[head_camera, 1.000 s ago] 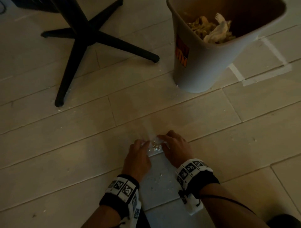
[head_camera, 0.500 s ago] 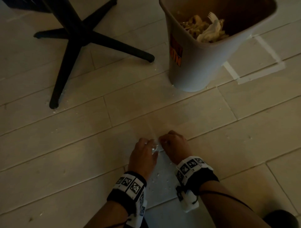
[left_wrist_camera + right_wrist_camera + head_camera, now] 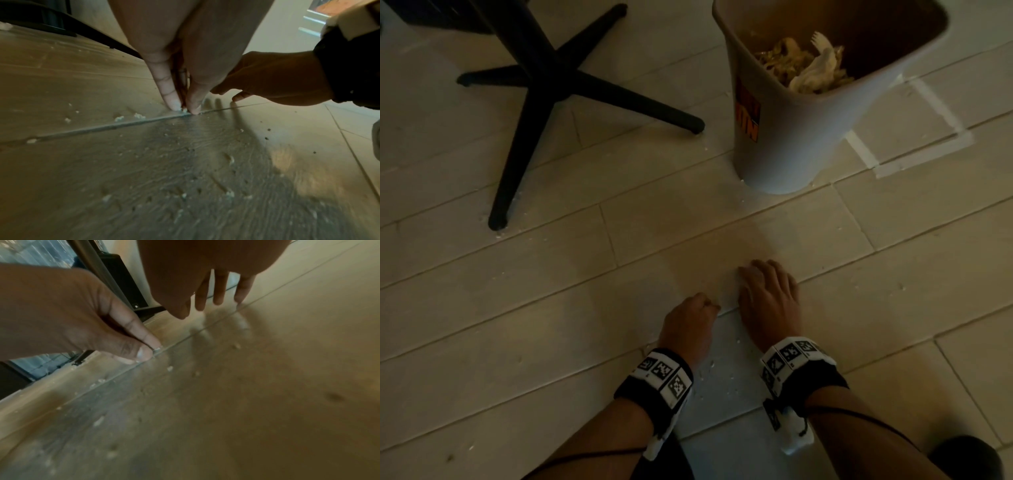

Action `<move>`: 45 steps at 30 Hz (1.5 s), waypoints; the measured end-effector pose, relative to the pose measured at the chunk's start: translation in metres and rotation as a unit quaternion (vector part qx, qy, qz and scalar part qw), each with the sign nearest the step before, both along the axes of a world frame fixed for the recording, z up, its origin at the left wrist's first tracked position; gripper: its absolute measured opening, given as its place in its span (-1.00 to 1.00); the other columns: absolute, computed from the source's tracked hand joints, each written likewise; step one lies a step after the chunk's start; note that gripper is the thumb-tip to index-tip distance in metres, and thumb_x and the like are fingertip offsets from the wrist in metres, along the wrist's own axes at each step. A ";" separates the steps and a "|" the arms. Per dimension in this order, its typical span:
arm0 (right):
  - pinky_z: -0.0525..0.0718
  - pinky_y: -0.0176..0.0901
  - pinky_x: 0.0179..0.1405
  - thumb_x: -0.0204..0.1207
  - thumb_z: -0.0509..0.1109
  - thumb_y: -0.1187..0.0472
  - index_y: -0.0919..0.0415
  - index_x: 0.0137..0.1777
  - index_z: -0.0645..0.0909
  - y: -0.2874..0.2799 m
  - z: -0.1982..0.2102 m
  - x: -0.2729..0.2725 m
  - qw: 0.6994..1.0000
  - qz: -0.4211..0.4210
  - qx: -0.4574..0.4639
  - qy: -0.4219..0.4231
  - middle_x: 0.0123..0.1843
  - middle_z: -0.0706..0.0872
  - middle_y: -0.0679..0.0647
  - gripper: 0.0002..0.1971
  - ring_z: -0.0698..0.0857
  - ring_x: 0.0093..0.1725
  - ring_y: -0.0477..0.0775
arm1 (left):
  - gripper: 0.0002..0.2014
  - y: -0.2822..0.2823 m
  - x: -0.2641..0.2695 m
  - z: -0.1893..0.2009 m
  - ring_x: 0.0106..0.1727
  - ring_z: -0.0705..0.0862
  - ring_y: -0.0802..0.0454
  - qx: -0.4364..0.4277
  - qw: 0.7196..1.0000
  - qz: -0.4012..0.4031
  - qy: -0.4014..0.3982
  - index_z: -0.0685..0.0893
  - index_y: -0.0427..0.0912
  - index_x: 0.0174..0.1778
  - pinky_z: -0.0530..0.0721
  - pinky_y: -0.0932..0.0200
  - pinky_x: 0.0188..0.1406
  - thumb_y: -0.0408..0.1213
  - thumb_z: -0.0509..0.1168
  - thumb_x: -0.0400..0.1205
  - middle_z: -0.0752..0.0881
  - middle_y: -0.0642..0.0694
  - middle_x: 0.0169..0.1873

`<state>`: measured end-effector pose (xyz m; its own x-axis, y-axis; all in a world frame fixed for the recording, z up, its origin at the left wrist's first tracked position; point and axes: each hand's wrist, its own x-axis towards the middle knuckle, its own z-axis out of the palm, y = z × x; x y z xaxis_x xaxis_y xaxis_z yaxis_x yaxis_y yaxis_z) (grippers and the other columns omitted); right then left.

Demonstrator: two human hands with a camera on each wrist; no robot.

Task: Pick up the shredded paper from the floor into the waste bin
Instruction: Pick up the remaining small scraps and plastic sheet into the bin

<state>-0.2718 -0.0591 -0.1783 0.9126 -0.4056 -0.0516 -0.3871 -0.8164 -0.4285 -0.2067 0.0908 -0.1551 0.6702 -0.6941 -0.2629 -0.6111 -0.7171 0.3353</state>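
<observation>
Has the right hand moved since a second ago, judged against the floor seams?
Yes. The right hand has slid forward toward the grey plastic waste bin, its fingers now spread past the plank seam, away from the left hand.

Waste bin (image 3: 808, 137) label (image 3: 748, 114): orange patch with dark block letters on the side facing 9 o'clock; cut off and seen at a slant, not readable.
Wristbands (image 3: 789, 359): square black-and-white coded markers, no letters or numbers.
Dark box (image 3: 125, 282) at 11 o'clock in the right wrist view: small pale mark, too small to read.
</observation>
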 end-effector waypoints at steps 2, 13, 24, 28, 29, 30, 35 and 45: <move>0.29 0.44 0.56 0.63 0.04 -0.02 0.07 0.52 0.52 0.000 -0.006 -0.009 0.999 0.007 -0.012 0.043 0.58 0.51 0.19 -0.48 0.39 0.60 0.38 | -0.82 0.000 -0.002 0.000 -0.19 0.76 -0.14 0.025 0.999 -0.026 -0.002 0.81 -0.12 -0.03 0.78 -0.03 -0.35 -0.39 0.46 0.47 0.74 -0.12 -0.15; -0.16 0.21 0.62 0.71 -0.04 -0.10 -0.06 0.69 0.21 0.006 -0.023 -0.038 0.997 0.012 -0.038 0.069 0.70 0.32 0.07 -0.45 0.23 0.68 0.25 | -0.84 -0.016 0.013 0.029 0.02 0.76 -0.09 0.035 0.990 0.078 0.109 0.83 -0.08 -0.12 0.71 0.11 0.09 -0.23 0.33 0.56 0.83 -0.09 -0.06; -0.06 0.19 0.55 0.74 -0.24 -0.13 -0.04 0.62 0.38 0.001 -0.018 -0.042 0.991 0.019 -0.013 0.132 0.64 0.45 0.08 -0.42 0.34 0.63 0.23 | -0.93 -0.148 0.116 0.245 -0.28 0.71 0.35 -0.340 0.939 0.045 -0.016 0.84 -0.07 -0.13 0.64 0.53 -0.17 -0.21 0.49 0.50 0.76 0.17 -0.31; -0.07 0.21 0.55 0.73 -0.31 -0.09 -0.04 0.58 0.47 -0.002 -0.017 -0.041 0.991 0.013 -0.018 0.130 0.65 0.39 0.05 -0.36 0.12 0.68 0.18 | -0.93 -0.196 0.146 0.289 -0.23 0.76 0.32 -0.420 0.902 0.025 -0.095 0.85 -0.01 -0.18 0.76 0.34 -0.09 -0.20 0.47 0.46 0.81 0.15 -0.29; -0.07 0.22 0.56 0.73 -0.32 -0.08 -0.03 0.58 0.47 -0.003 -0.018 -0.041 0.993 0.009 -0.025 0.117 0.64 0.41 0.06 -0.36 0.00 0.72 0.17 | -0.93 -0.205 0.151 0.290 -0.20 0.77 0.28 -0.408 0.906 0.019 -0.112 0.85 -0.02 -0.18 0.77 0.28 -0.06 -0.20 0.46 0.49 0.83 0.12 -0.25; -0.07 0.22 0.57 0.73 -0.33 -0.08 -0.02 0.57 0.47 -0.004 -0.018 -0.042 0.994 0.006 -0.028 0.106 0.62 0.43 0.06 -0.36 -0.13 0.75 0.17 | -0.92 -0.213 0.156 0.289 -0.15 0.78 0.23 -0.373 0.919 0.009 -0.126 0.85 -0.03 -0.17 0.78 0.22 0.00 -0.23 0.44 0.51 0.83 0.08 -0.20; -0.04 0.18 0.57 0.73 -0.32 -0.03 0.00 0.52 0.48 -0.007 -0.017 -0.044 0.998 0.000 -0.017 0.066 0.58 0.48 0.07 -0.39 -0.06 0.75 0.17 | -0.85 -0.225 0.167 0.265 0.08 0.76 -0.11 -0.151 0.979 0.014 -0.140 0.84 0.06 -0.13 0.70 -0.04 0.26 -0.31 0.44 0.52 0.81 -0.11 0.05; 0.62 0.11 0.30 0.65 0.23 0.07 -0.04 0.42 0.61 -0.029 0.030 -0.015 0.993 -0.087 0.065 -0.034 0.43 0.61 0.00 -0.63 0.64 0.38 0.16 | -0.73 -0.195 0.172 0.267 0.26 0.69 0.06 -0.247 0.965 0.021 -0.088 0.74 -0.01 0.20 0.58 0.21 0.27 -0.33 0.36 0.60 0.75 -0.02 0.23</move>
